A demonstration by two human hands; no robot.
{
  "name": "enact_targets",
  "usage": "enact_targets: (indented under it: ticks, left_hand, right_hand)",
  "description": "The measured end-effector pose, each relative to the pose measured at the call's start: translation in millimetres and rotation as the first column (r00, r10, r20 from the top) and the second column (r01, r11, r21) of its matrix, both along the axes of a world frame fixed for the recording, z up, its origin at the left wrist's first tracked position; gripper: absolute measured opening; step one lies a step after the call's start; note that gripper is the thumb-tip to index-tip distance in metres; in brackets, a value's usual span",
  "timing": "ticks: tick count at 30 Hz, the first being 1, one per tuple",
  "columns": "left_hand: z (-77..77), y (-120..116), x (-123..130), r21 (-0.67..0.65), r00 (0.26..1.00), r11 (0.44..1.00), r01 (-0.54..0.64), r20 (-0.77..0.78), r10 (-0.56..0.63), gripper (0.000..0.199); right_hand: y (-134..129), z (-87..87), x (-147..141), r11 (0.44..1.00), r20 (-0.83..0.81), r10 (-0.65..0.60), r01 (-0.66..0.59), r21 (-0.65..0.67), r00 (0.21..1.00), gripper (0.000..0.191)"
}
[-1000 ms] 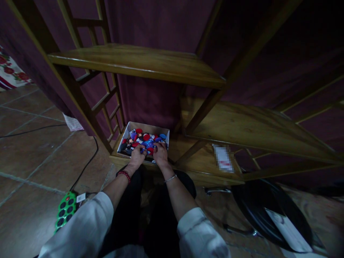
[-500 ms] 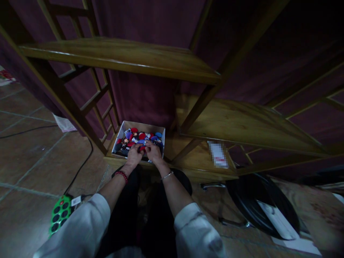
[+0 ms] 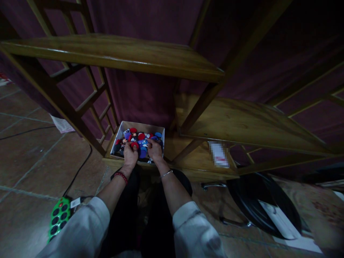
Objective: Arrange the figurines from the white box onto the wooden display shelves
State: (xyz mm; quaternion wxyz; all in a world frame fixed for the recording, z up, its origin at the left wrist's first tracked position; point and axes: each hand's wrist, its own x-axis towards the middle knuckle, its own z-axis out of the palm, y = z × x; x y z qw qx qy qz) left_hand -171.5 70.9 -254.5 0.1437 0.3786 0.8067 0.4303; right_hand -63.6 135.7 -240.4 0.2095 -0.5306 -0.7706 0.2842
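A shallow white-edged cardboard box [image 3: 156, 128] holds many small toy figures with red, blue and purple tops. Inside its front left part, my left hand [image 3: 130, 154] is closed with its fingertips on a small red-topped figure [image 3: 134, 145]. My right hand [image 3: 155, 150] is over the right side of the box, its fingers bent and closed at a small light-blue figure [image 3: 144, 143]. Between the two hands lies a purple-blue piece [image 3: 143, 153]. My fingers cover part of the pile, and the dim light blurs the figures' details.
The box stands on a low wooden shelf [image 3: 199, 157], beneath a higher wooden board [image 3: 113, 55]. Farther right on the low shelf lies a blurred white packet [image 3: 219, 154]. A green power strip [image 3: 59, 216] is on the tiled floor at left, a black round stool [image 3: 264, 204] at right.
My hands have moved apart inside the box. The left drew leftward with a red-topped figure, while the right stays near its place. The purple-blue piece between them now shows.
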Motion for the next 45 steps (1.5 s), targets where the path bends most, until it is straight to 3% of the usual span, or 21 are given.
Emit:
enact_targets:
  ticks: [11,21,32,40,45]
  left_hand:
    - [-2.6,7.1,9.4,-0.015,0.965,0.981,0.192,-0.181,-0.191,0.045]
    - [-2.7,10.3,6.9,-0.066,0.949,0.976,0.209,-0.229,-0.218,0.048]
    - [-4.2,14.2,2.4,-0.076,0.931,0.963,0.258,-0.249,-0.269,0.024]
    - [0.2,19.6,-9.6,-0.027,0.877,0.934,0.357,-0.335,-0.345,0.015]
    - [3.5,21.9,-10.3,-0.044,0.805,0.909,0.414,-0.448,-0.389,0.018]
  right_hand:
    - [-1.4,-1.5,-2.2,0.998,0.015,0.065,-0.065,-0.011,0.998,0.040]
    - [-1.1,5.4,-0.1,0.995,-0.048,0.052,-0.056,-0.077,0.997,0.038]
    - [1.1,13.4,5.7,1.000,0.180,-0.017,0.019,-0.012,0.984,0.037]
    - [4.7,10.2,0.2,0.990,0.186,0.130,-0.116,-0.085,0.974,0.041]
    - [3.9,13.7,6.1,0.982,0.087,0.191,-0.189,-0.031,0.978,0.041]
